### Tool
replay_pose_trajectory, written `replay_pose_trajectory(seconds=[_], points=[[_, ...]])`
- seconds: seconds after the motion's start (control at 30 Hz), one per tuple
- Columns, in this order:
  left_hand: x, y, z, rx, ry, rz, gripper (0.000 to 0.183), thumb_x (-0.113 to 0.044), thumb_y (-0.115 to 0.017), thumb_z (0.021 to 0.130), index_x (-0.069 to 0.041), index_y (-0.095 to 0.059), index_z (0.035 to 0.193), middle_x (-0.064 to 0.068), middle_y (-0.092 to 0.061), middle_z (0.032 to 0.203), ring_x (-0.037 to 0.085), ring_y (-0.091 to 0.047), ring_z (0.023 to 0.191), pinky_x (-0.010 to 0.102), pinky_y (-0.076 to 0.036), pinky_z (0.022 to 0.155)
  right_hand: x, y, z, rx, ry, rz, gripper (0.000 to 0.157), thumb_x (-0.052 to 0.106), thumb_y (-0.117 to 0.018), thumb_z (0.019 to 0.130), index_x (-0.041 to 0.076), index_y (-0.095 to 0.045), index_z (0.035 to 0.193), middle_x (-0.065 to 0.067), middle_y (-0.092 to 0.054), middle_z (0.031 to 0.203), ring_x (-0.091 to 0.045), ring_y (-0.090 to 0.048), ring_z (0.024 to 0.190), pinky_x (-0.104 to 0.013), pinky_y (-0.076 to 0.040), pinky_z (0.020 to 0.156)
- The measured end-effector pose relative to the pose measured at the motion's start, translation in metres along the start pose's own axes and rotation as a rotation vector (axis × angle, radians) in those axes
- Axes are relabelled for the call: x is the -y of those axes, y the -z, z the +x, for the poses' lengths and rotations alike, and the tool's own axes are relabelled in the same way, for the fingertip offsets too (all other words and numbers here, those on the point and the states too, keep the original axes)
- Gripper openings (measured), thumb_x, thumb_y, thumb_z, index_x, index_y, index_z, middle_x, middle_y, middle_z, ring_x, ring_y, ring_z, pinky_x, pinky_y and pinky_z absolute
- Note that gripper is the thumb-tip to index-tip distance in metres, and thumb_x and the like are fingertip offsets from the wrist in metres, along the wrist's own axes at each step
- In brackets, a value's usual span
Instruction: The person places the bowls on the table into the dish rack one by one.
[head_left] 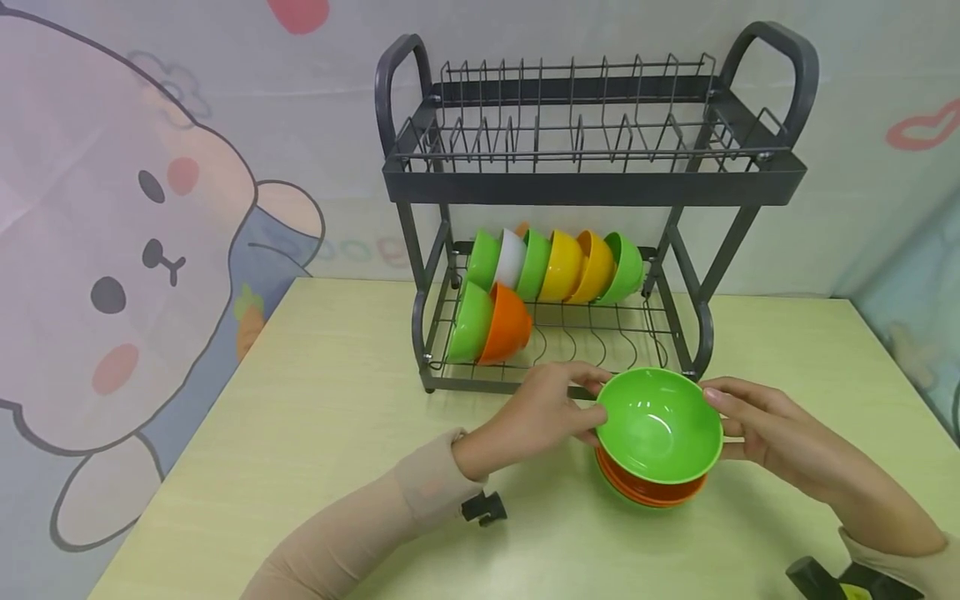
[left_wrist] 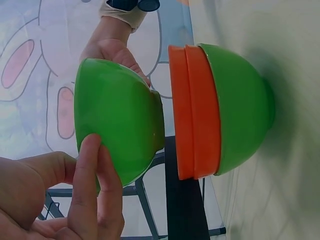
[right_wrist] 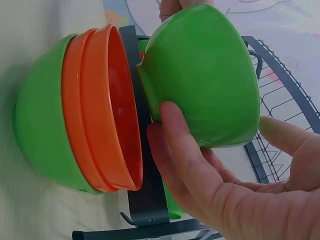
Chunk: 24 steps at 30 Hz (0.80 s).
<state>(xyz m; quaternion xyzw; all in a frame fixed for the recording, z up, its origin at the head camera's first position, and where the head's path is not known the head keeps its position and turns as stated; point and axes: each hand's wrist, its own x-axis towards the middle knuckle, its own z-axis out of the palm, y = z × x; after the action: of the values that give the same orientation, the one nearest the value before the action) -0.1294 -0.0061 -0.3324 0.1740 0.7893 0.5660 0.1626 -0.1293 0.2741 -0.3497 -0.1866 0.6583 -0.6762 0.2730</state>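
Observation:
A green bowl (head_left: 660, 425) is held between both hands, just above a nested stack. My left hand (head_left: 543, 412) grips its left side, thumb at the rim and fingers against the outer wall. On the opposite side my right hand (head_left: 776, 437) holds it the same way. Both wrist views show a gap between the raised green bowl (left_wrist: 117, 120) and the stack. That stack has two orange bowls (right_wrist: 95, 110) set in a lower green bowl (right_wrist: 40, 115), which rests on the table.
Behind the hands stands a two-tier black dish rack (head_left: 592, 187). Its lower tier holds a back row of green, white and yellow bowls (head_left: 562, 267), with a green bowl (head_left: 471, 325) and an orange bowl (head_left: 507, 325) in front. A cartoon-printed cloth (head_left: 352, 167) hangs behind the table (head_left: 322, 375).

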Motion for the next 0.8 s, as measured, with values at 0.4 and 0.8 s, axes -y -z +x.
replay_pose_trajectory(seconds=[0.4,0.8], points=[[-0.001,0.003,-0.002,0.014,-0.022,-0.05,0.041,0.008,-0.06,0.079,-0.001,-0.057,0.119,0.003,-0.059,0.098,0.016,-0.065,0.056,0.032,-0.056,0.058,0.0,0.003,0.006,0.167,-0.01,0.227,0.037,0.01,-0.021,0.102,0.007,-0.051,0.125,-0.008,-0.057,0.117,-0.026,-0.06,0.101,-0.042,-0.049,0.088],[-0.003,0.008,-0.006,0.042,-0.029,-0.038,0.039,0.005,-0.059,0.083,-0.003,-0.057,0.121,0.003,-0.058,0.101,0.015,-0.066,0.058,0.029,-0.056,0.056,0.001,0.005,0.011,0.3,-0.04,0.345,0.042,0.009,-0.017,0.102,0.001,-0.046,0.131,-0.012,-0.056,0.12,-0.026,-0.057,0.106,-0.043,-0.046,0.092]])
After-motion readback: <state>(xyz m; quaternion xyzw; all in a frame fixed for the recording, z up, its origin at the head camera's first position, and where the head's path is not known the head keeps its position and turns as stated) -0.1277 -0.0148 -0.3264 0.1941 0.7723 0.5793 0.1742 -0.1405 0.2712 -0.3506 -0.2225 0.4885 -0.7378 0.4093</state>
